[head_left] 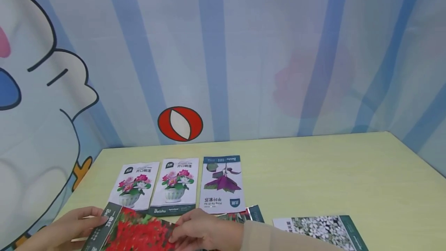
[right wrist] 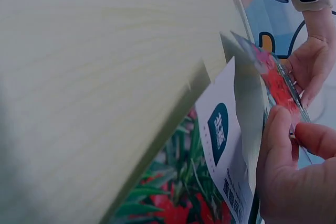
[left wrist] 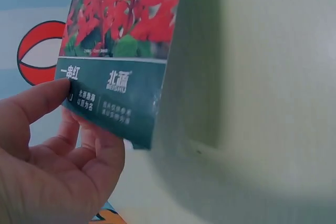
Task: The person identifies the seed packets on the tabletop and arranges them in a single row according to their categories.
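A seed packet [head_left: 139, 231] with a red flower photo and a dark green end is held up between both hands at the front left of the table. My left hand [head_left: 74, 226] pinches its dark green end, thumb on the printed face and fingers behind, as the left wrist view shows. At the packet's other end, my right hand [head_left: 207, 229] grips the edge between thumb and fingers. Under the right hand lies another packet [right wrist: 178, 187] with red flowers, green leaves and a white end; the right forearm covers much of it in the head view.
Along the left and middle of the pale table [head_left: 313, 173] lie two matching bowl-lotus packets [head_left: 134, 183] [head_left: 175, 183] and a packet with a purple leaf [head_left: 222, 185]. A white-flower packet [head_left: 322, 229] lies front right, partly behind the sleeve. A printed curtain [head_left: 258, 57] hangs behind.
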Demonstrator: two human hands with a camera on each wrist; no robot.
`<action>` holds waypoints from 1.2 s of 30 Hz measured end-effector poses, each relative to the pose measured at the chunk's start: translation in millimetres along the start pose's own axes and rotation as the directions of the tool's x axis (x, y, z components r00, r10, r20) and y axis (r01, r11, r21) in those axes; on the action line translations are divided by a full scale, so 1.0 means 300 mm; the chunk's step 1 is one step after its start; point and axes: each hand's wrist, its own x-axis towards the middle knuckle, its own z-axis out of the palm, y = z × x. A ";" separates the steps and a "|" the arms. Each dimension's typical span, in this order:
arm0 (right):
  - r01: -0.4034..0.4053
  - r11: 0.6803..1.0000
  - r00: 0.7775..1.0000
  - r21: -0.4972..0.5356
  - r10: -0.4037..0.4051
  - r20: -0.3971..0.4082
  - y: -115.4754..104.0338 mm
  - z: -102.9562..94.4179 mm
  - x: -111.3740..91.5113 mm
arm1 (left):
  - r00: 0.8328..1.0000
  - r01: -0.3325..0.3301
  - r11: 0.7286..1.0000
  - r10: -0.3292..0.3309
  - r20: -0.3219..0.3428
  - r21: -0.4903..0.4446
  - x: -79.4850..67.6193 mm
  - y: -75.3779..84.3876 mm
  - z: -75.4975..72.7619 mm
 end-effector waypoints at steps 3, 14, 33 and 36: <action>-0.018 1.000 0.999 -0.020 0.019 0.032 -0.005 0.000 -0.001 | 1.000 -0.019 1.000 0.019 0.003 0.000 0.007 0.033 0.018; -0.033 0.999 0.990 0.004 0.032 0.139 -0.013 -0.018 -0.014 | 0.985 -0.131 0.991 0.130 0.111 -0.005 -0.009 0.146 0.129; 0.185 0.982 0.980 0.023 -0.186 0.068 -0.028 -0.187 -0.049 | 0.979 -0.123 0.949 0.164 0.122 -0.291 0.031 0.202 0.222; 0.208 0.978 0.977 0.035 -0.209 0.041 -0.033 -0.234 -0.065 | 0.956 -0.137 0.911 0.225 0.190 -0.389 0.055 0.228 0.274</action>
